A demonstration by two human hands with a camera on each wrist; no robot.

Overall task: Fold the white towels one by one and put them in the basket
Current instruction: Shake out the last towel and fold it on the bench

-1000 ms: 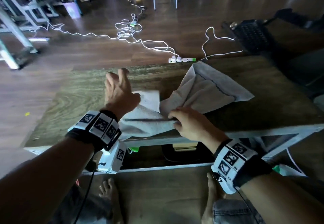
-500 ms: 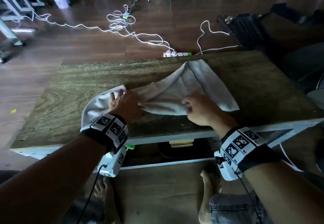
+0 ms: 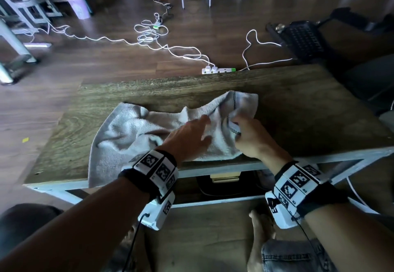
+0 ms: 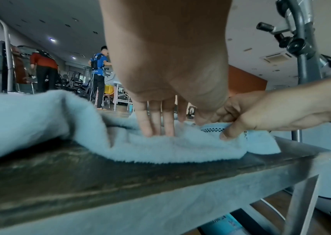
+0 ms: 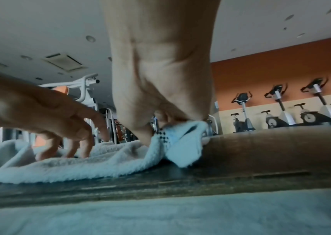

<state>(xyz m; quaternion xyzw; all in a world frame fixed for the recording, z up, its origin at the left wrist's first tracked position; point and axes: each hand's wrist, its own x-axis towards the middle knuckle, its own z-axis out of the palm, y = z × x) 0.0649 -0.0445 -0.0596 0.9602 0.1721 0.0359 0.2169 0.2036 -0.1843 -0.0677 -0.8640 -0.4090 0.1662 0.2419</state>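
Note:
A white towel (image 3: 132,131) lies crumpled across the wooden table (image 3: 298,105), and its left end hangs over the near edge. My left hand (image 3: 200,129) lies on the towel's right half, fingers straight and pressing down, as the left wrist view shows at the fingertips (image 4: 156,127). My right hand (image 3: 238,127) is just to its right. It pinches the towel's edge with the dark checked band (image 4: 214,129) and lifts it slightly off the table. In the right wrist view the right hand (image 5: 156,132) holds that folded corner of the towel (image 5: 182,143).
A dark latticed basket-like container (image 3: 302,37) sits on the floor beyond the table's far right corner. White cables and a power strip (image 3: 218,69) lie on the floor behind the table. My bare feet (image 3: 260,229) are under the near edge. Gym machines stand around.
My left hand has moved right from the towel's left end to beside my right hand. The towel now lies spread wider to the left. My right hand keeps hold of the edge.

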